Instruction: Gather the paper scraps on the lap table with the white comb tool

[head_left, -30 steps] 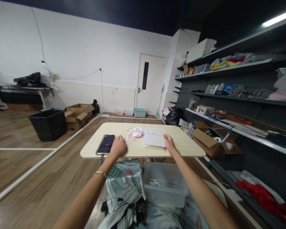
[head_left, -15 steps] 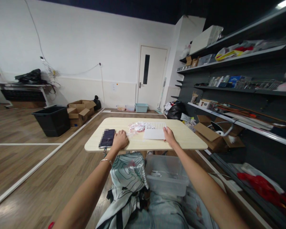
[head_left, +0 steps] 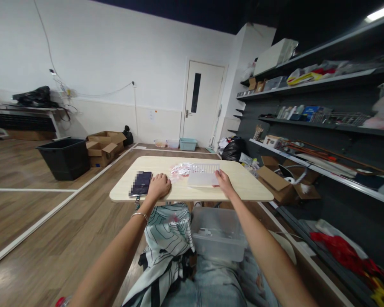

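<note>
My right hand (head_left: 223,181) grips the right edge of a white slotted card (head_left: 202,180), its thumb and fingers closed on it. Along the card's far side runs a row of narrow slots; blur softens its surface. Behind and left of it lies a heap of small white pieces (head_left: 181,169) on what looks like clear plastic. My left hand (head_left: 160,186) rests palm down on the pale table (head_left: 243,187), fingers extended and apart from the card. Just left of that hand is a dark phone (head_left: 141,183), partly pixelated, with a strap over the table edge.
Below the table edge, a clear plastic bin (head_left: 219,232) sits by my lap beside a striped cloth (head_left: 168,230). A black bin (head_left: 64,157) and cardboard boxes (head_left: 102,147) stand left. Loaded shelves (head_left: 326,121) and an open carton (head_left: 283,181) line the right.
The slotted card now looks paler and slightly tilted in my right hand. The whole view has shifted a little; my left hand stays beside the phone.
</note>
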A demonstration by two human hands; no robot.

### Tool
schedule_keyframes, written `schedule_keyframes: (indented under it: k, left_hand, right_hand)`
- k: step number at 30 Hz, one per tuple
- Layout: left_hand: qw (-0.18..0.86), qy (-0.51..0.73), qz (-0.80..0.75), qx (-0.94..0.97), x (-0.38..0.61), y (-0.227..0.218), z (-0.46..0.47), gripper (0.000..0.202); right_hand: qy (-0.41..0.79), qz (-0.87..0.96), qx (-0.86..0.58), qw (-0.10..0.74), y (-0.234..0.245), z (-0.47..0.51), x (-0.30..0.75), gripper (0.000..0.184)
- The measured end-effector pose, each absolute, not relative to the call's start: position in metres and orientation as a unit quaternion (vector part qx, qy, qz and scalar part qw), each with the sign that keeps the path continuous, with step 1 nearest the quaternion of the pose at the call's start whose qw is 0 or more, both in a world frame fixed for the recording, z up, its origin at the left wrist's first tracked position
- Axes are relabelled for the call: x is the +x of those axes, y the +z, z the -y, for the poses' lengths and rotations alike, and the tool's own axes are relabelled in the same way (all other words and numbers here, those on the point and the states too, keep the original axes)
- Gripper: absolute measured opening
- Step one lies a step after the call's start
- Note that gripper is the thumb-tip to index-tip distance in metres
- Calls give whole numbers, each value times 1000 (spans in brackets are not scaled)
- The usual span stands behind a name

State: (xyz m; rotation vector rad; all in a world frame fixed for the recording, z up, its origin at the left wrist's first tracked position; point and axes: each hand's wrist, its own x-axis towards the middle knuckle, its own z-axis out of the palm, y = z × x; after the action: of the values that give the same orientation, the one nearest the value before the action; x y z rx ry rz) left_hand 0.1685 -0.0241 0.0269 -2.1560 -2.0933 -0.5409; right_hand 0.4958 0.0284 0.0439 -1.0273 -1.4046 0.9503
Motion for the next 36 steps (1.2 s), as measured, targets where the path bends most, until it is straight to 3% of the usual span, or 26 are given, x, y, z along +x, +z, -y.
schedule_keyframes:
  k: [26, 36]
  left_hand:
    - [45, -172, 675, -717, 166, 17, 28, 37]
    - [48, -179, 670, -719, 164, 18, 29, 35]
  right_hand:
    - [392, 598, -431, 550, 37, -29, 499, 50]
    - [323, 617, -451, 558, 38, -31, 497, 56]
